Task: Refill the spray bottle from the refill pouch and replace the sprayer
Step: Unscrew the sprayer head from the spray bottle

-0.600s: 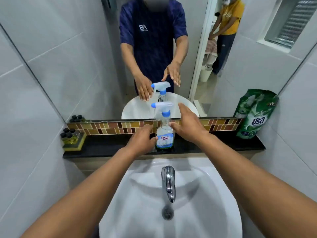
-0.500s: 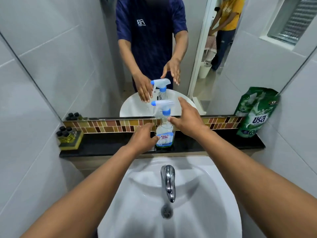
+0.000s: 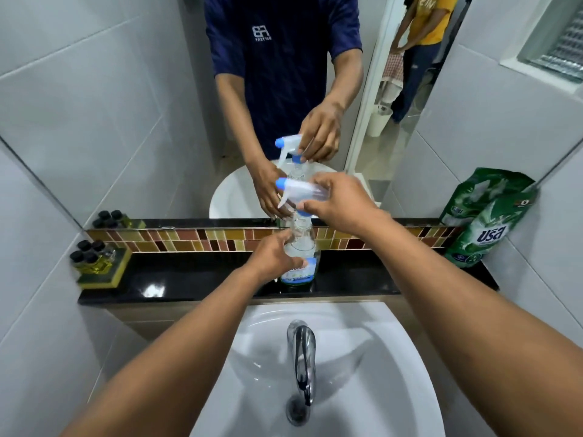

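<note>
Single view, head-worn, wide-angle. Position: above and just behind the white basin (image 3: 394,357), close in. Facing: forward and steeply down, along both forearms toward the black ledge (image 3: 189,279) and the wall mirror (image 3: 126,105). Range: near; forearms fill the lower frame, straight tile lines bow at the edges. The mirror returns a second, opposite angle on the same ledge area.

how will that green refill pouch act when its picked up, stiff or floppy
Probably floppy: the green refill pouch looks creased and leans against the wall. Its bulging lower half suggests liquid weight that may slosh and sag. The glossy film could be slippery.
</note>
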